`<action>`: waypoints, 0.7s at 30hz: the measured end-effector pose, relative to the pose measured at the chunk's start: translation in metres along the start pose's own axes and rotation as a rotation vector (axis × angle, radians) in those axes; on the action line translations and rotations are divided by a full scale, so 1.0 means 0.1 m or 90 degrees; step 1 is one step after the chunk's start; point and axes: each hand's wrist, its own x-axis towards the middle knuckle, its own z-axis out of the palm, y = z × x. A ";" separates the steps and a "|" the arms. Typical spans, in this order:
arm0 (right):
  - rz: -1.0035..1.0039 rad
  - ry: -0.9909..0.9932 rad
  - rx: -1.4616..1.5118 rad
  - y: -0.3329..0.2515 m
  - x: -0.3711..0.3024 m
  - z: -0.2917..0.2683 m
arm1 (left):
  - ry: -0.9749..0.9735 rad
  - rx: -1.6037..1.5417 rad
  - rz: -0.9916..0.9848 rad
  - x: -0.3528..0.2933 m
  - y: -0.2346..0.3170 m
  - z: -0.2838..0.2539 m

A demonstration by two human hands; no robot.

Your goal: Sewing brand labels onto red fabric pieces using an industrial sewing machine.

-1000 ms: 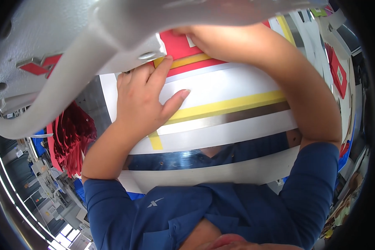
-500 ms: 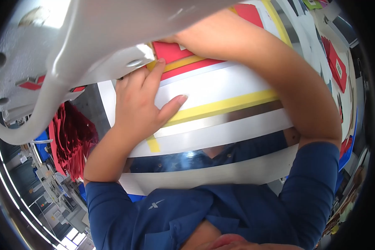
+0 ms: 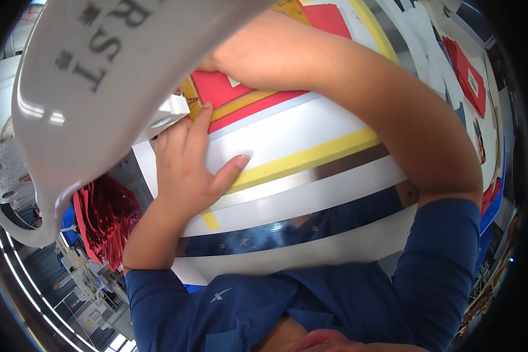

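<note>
My left hand [image 3: 185, 164] lies flat with fingers and thumb spread on a white sheet [image 3: 299, 138] edged with yellow tape [image 3: 311, 154]. Its fingertips reach beside the needle area of a white sewing machine [image 3: 129, 64], and one touches the edge of a red piece of material [image 3: 211, 88]. That piece sits within a yellow-brown border, with a red strip along its near side. From the right, my right hand [image 3: 246, 56] reaches across and rests over the red material. Its fingers are hidden behind the machine head, so their grip does not show.
Shiny dark-red pieces [image 3: 105, 217] hang in a bunch left of the machine. A polished metal strip [image 3: 287, 229] runs along the table's near side. At the far right lie a stack of red pieces [image 3: 469, 79] and white scraps [image 3: 431, 50].
The view has shifted and tilted, showing more of the machine head's side. Both hands keep about the same place on the work.
</note>
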 end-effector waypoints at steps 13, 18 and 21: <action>-0.003 0.064 0.013 -0.03 -0.02 0.08 | 0.008 0.009 0.034 0.01 0.00 -0.02; 0.041 0.043 -0.007 -0.09 0.01 0.08 | 0.004 -0.003 0.026 0.02 0.02 -0.01; 0.043 0.043 0.017 -0.09 0.02 0.10 | 0.005 -0.003 0.024 0.02 0.03 -0.02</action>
